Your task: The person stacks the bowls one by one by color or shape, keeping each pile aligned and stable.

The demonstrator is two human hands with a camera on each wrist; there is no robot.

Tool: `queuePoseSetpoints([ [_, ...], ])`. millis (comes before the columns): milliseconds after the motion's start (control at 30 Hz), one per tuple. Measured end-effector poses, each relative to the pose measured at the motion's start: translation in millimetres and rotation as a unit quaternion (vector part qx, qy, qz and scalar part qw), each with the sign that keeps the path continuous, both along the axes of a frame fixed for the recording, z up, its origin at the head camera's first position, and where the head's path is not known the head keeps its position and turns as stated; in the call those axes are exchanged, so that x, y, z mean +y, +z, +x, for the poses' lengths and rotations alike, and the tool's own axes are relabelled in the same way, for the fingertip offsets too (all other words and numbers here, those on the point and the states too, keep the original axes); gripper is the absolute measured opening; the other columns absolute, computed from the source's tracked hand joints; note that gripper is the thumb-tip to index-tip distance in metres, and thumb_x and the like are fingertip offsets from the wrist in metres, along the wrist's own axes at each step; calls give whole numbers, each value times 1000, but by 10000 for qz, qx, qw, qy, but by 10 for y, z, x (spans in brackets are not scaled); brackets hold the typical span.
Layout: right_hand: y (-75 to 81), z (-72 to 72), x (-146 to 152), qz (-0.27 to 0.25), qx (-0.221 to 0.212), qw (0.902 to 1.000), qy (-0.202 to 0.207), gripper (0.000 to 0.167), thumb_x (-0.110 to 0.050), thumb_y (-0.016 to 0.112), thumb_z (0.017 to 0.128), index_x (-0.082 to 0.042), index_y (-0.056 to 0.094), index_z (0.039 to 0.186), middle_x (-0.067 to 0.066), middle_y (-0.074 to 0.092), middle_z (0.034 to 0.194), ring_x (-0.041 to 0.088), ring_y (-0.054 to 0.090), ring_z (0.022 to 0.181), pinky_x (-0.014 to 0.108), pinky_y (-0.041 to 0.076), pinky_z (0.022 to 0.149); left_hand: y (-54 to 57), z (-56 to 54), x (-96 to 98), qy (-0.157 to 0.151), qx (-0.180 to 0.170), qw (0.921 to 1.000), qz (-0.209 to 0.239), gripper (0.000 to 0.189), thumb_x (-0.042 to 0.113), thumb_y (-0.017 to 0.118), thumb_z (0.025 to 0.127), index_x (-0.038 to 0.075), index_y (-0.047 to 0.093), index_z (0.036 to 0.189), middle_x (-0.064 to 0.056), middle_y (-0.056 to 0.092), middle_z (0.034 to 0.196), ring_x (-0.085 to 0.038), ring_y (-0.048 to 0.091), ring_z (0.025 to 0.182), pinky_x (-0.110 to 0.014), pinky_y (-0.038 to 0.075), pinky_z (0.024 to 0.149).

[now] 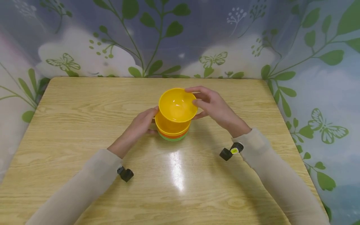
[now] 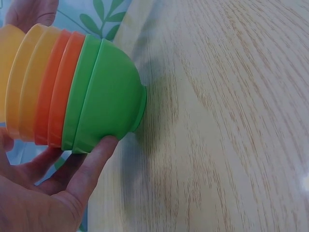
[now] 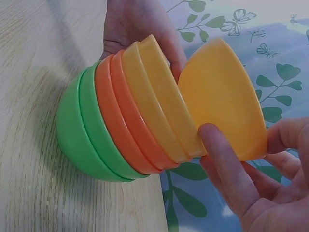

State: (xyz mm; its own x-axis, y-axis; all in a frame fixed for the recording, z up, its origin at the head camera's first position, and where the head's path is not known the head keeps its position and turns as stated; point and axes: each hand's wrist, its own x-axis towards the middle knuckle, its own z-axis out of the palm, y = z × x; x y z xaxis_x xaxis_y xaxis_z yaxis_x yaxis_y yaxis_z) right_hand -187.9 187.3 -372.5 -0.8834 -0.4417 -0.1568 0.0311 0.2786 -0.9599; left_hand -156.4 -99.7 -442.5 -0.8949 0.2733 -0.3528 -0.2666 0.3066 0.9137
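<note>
My right hand (image 1: 215, 107) pinches a yellow bowl (image 1: 178, 106) by its right side, thumb at the rim. This bowl is raised and tilted over a stack of nested bowls. In the right wrist view the stack shows green bowls (image 3: 87, 140) at the base, orange bowls (image 3: 128, 121) in the middle and yellow bowls (image 3: 161, 106) on top, two of each colour. Around the left side of the stack, my left hand (image 1: 137, 123) holds it, one finger lying along the lowest green bowl (image 2: 113, 92) in the left wrist view.
The stack is near the middle of a wood-grain table (image 1: 84, 103). Behind and beside the table hangs a covering (image 1: 180, 40) printed with leaves and butterflies. A small black camera (image 1: 125, 173) sits at the left wrist, another camera (image 1: 226, 154) at the right.
</note>
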Motion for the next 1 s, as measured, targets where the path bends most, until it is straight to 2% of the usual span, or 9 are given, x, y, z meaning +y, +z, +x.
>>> queuePoseSetpoints([
  [233, -6, 31, -12, 87, -30, 9999, 62, 43, -10, 56, 112, -18, 58, 155, 8, 57, 161, 35, 68, 129, 53, 71, 83, 1, -3, 30, 78, -43, 9998, 174, 62, 50, 36, 114, 16, 48, 165, -5, 47, 170, -34, 59, 143, -49, 67, 102],
  [467, -29, 16, -41, 218, 33, 9996, 204, 43, -8, 54, 113, -17, 59, 155, 10, 57, 161, 36, 70, 129, 54, 71, 80, 9, 8, 29, 205, -55, 9995, 219, 60, 44, 36, 114, 12, 51, 163, 0, 38, 176, -34, 58, 145, -48, 67, 100],
  [600, -55, 30, -66, 422, 161, 9987, 249, 43, -8, 54, 113, -18, 60, 153, 10, 58, 161, 35, 70, 130, 54, 71, 76, 12, 19, 31, 240, -23, 9994, 248, 59, 47, 36, 116, 11, 56, 157, -3, 45, 172, -35, 60, 141, -51, 68, 99],
  [733, -82, 37, -89, 614, 269, 9973, 299, 42, -9, 54, 112, -18, 60, 153, 12, 58, 160, 35, 69, 133, 51, 72, 77, 11, 27, 36, 293, -43, 9991, 300, 60, 54, 36, 116, 12, 62, 151, -8, 59, 158, -33, 62, 139, -50, 68, 98],
  [833, -94, 45, -99, 704, 330, 9965, 313, 43, -9, 54, 112, -18, 60, 153, 12, 59, 160, 35, 68, 134, 50, 72, 77, 13, 28, 39, 318, -66, 9989, 338, 61, 57, 36, 116, 12, 63, 148, -8, 62, 152, -32, 63, 138, -49, 68, 97],
  [1000, -103, 59, -113, 753, 342, 9961, 309, 42, -10, 55, 112, -19, 60, 153, 12, 59, 161, 34, 68, 135, 57, 71, 79, 17, 22, 35, 311, -57, 9989, 337, 62, 55, 36, 117, 10, 61, 151, -12, 60, 155, -35, 62, 140, -50, 68, 99],
])
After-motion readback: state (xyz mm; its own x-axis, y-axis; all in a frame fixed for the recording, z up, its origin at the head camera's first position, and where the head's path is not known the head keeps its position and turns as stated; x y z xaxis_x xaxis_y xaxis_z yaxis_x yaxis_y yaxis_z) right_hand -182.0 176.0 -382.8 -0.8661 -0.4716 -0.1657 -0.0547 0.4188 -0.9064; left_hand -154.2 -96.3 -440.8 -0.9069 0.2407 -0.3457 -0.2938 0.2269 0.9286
